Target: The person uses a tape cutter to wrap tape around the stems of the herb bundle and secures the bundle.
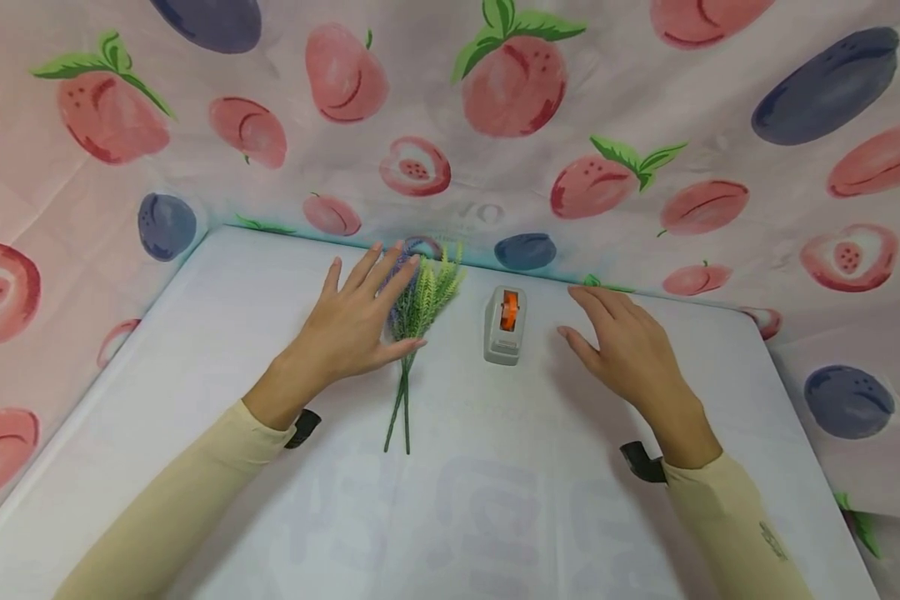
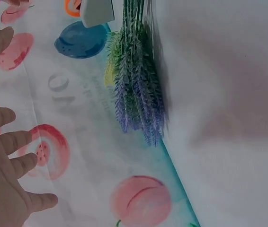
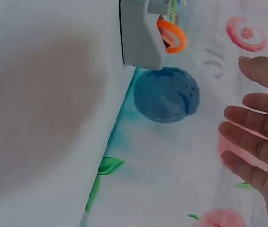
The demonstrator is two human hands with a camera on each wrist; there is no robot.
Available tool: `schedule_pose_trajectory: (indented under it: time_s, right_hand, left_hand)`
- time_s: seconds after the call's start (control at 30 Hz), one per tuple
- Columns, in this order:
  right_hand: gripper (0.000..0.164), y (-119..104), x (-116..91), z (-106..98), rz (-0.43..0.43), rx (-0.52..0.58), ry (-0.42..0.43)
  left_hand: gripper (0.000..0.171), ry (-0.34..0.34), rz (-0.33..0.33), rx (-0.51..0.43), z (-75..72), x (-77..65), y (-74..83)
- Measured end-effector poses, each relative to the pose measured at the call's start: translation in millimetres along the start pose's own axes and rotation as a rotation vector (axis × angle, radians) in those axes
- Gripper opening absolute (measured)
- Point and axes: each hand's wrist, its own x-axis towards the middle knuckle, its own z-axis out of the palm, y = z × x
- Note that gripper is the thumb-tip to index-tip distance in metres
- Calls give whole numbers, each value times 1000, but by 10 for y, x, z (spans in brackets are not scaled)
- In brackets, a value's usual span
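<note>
- Purple and yellow-green sprigs (image 1: 423, 310) are overlapped in the head view by the left hand (image 1: 348, 327), its fingers spread wide, nothing gripped; contact cannot be told.
- Nothing is held by the right hand (image 1: 630, 350), its fingers loosely extended near the tape dispenser (image 1: 506, 340).
- Both things are set near the far edge of the white surface (image 1: 270, 279).
- Blooms could be crushed by a dropped palm, the dispenser knocked by a sweeping thumb.
- Some blooms are hidden by fingers; the surface's near edge is cut off.
</note>
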Motion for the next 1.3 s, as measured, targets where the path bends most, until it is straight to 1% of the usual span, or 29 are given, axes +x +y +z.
schedule_pose_trajectory:
  time_s: [0.13,0.2,0.33,0.43,0.53,0.77,0.97,1.3]
  right_hand:
    - [58,21,34,46,-8,-6,13]
    - [55,23,52,67,-13,7,16]
    - [49,0,90,95,2,73,8]
    - [45,-21,115,113,37,134,-11]
    - [43,-24,140,139,63,192,-22]
    - [39,15,184,203,65,321,-27]
    - [37,26,222,261,84,424,-54]
    - [38,21,298,390,137,537,-86]
  left_hand:
    - [99,47,31,-50,62,56,14]
    - [97,73,45,-93,92,83,25]
    - [94,113,73,-194,152,148,61]
    - [91,125,95,-260,195,205,101]
    - [88,113,100,-322,234,260,151]
    - [83,50,25,-482,330,367,277]
    - [83,17,-20,-581,403,471,370]
    - [83,-58,-93,-732,536,630,470]
